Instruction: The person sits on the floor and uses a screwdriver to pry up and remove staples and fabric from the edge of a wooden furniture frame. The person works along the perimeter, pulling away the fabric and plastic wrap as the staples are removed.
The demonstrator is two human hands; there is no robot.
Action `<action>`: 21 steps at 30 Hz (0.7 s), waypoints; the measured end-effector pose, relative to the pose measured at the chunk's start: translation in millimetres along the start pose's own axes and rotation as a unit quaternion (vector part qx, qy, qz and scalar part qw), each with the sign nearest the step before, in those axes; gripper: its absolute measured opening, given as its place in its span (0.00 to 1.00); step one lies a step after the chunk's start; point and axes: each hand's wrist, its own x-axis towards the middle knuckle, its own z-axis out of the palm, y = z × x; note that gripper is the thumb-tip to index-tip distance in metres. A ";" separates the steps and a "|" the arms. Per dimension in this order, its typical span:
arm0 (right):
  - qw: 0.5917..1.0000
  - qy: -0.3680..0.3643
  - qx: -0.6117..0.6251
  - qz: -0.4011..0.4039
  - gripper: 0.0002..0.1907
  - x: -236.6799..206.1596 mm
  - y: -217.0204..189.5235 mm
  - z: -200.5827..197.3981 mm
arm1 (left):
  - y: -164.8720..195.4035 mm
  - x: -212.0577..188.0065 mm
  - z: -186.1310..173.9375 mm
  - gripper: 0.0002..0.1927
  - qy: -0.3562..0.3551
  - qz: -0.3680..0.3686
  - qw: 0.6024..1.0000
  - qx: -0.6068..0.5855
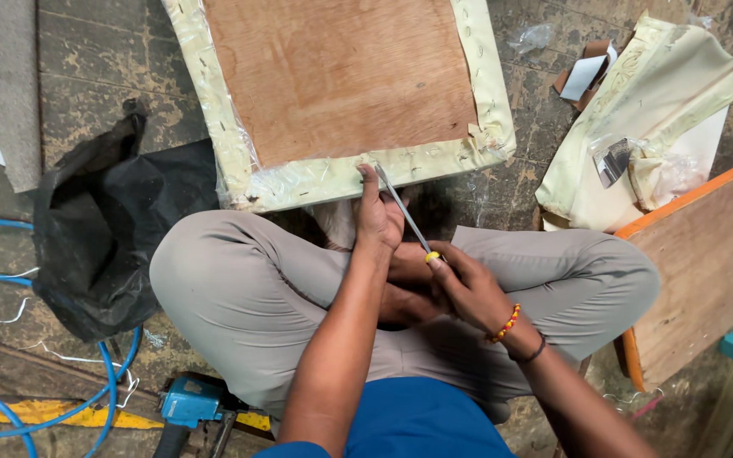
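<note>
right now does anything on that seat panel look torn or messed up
Yes. At the seat panel's near right corner, the cream fabric is ragged and bunched, with clear plastic wrinkled along the edge. The right hand holds a screwdriver there; the left hand presses the edge.

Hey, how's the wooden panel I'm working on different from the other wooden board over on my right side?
The upholstered panel lies flat on the floor, its edges wrapped in pale, plastic-covered fabric; the orange-edged board stands tilted, with no fabric on it. The left hand presses on the panel's fabric edge while the right hand works a screwdriver there; neither hand touches the board. Both show bare brown plywood faces.
</note>
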 end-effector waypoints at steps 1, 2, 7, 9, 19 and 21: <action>1.000 -0.011 0.022 0.005 0.20 -0.1 -1.1 0.4 | 0.0 0.1 -1.1 0.37 0.006 -0.002 1.000 0.003; 0.999 -0.022 0.044 0.010 0.21 0.1 -3.0 0.2 | 0.3 -0.2 -1.9 0.37 0.012 -0.003 1.000 0.007; 0.971 -0.070 0.197 0.112 0.20 2.6 -24.0 -10.8 | 4.4 -6.6 1.7 0.34 -0.002 0.016 0.999 0.039; 0.948 -0.077 0.251 0.177 0.19 1.6 -33.7 -17.0 | 7.1 -10.7 6.1 0.33 -0.013 0.025 0.999 0.037; 0.969 0.092 -0.225 -0.033 0.21 14.1 -11.8 -14.0 | 8.9 -6.0 10.8 0.27 -0.013 0.005 1.000 0.007; 0.810 0.211 -0.482 -0.258 0.25 12.2 3.0 0.9 | 6.5 -2.2 4.7 0.27 -0.011 0.006 1.000 0.015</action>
